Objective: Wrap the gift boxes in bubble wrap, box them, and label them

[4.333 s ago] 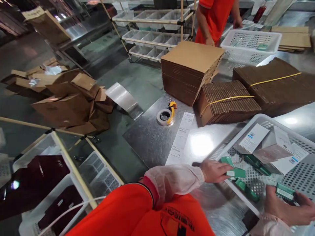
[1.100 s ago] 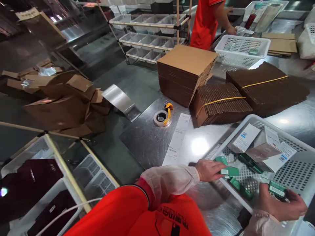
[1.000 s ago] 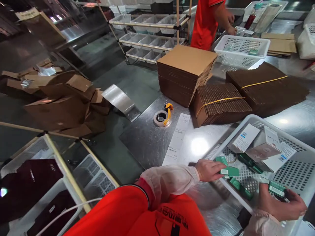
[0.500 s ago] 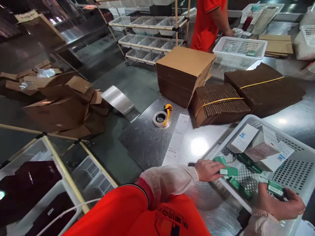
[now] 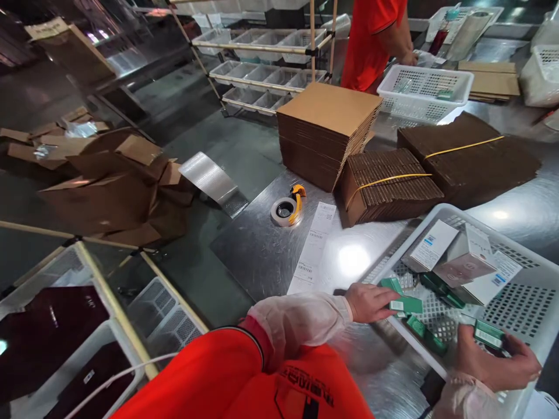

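Green cartons (image 5: 411, 304) (image 5: 488, 334) in both hands (image 5: 370, 302) (image 5: 498, 362), each pinching one, at white basket (image 5: 519, 307).

The small green box (image 5: 410, 304) in your left hand (image 5: 371, 302) lies broad face up just by the rim of the white perforated basket (image 5: 524, 305), a white label showing at the end nearest your fingertips. Your second green box (image 5: 489, 333) sits in your right hand (image 5: 498, 362), between thumb and fingers, its labelled long side turned towards you. Your fingers partly hide both, so whether they're sealed is hard to tell.
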{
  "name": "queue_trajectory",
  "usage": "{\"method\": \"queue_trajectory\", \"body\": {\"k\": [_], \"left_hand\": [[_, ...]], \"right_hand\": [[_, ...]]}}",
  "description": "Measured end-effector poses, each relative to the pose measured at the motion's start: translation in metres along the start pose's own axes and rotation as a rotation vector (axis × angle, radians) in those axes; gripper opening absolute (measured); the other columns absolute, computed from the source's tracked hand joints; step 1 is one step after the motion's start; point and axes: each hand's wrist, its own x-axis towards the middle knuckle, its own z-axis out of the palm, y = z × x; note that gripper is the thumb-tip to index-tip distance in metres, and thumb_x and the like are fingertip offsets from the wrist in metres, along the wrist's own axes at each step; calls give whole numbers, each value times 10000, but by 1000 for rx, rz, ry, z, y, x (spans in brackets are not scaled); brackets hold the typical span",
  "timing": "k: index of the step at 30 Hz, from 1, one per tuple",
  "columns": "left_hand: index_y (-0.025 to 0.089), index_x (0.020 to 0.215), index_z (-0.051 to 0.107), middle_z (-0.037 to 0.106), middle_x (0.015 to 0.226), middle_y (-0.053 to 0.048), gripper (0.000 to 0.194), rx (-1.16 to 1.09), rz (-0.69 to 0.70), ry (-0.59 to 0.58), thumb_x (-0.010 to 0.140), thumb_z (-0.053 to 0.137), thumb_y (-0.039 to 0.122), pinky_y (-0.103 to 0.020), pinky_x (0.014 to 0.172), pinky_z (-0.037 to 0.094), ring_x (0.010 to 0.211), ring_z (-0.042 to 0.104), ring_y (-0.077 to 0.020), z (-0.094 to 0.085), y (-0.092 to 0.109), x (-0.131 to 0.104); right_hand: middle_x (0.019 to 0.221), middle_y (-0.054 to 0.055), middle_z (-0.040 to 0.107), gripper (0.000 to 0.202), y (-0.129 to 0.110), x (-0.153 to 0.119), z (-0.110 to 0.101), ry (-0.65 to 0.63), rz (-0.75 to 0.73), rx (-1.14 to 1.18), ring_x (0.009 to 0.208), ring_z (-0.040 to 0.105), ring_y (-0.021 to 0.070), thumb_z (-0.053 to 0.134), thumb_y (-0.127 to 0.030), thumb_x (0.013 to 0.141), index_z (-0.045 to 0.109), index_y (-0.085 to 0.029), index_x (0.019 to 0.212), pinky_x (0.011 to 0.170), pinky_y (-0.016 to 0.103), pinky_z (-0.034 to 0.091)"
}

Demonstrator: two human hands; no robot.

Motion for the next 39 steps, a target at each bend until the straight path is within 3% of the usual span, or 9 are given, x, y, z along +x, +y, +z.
{"method": "queue_trajectory", "body": {"k": [7,13,18,23,30,39], "left_hand": [[179,1222,651,734,1192,-37,431,7,10,-1,984,492,502,-248,780,604,920,737,-154,-2,0,1],[177,1204,664,740,1175,-51,424,10,15,6,982,498,499,-236,767,603,933,737,-157,-1,0,1],[185,1202,661,738,1178,-49,427,15,11,-1,987,481,506,-232,770,600,928,737,-150,-2,0,1],[186,1205,662,739,1178,-46,436,16,6,-8,987,478,516,-228,786,597,928,736,-151,-2,1,1],[170,1227,653,734,1191,-52,430,-5,10,-4,983,501,490,-241,809,600,950,730,-155,-3,0,1],[175,1219,660,733,1191,-51,445,-10,10,14,1001,445,498,-244,817,599,954,727,-150,-1,0,0]], "right_hand": [[883,53,524,524,5,-1,0,1,5,-4,1076,590,437,757,-337,463,408,-291,852,1008,596,451],[913,74,535,455,11,-2,1,-25,-72,-3,1054,578,416,740,-344,564,494,-285,942,979,605,453],[851,52,513,450,16,0,4,25,-70,3,998,587,416,752,-358,532,485,-290,888,918,608,472],[890,57,526,466,16,0,3,-5,-79,8,1031,578,405,752,-338,548,493,-295,933,966,599,457],[858,48,514,512,9,-1,3,15,-47,16,1041,589,420,766,-321,477,427,-296,860,977,613,462],[882,63,552,529,20,3,7,15,-77,-33,1039,595,419,755,-314,486,437,-293,909,969,596,474]]}}
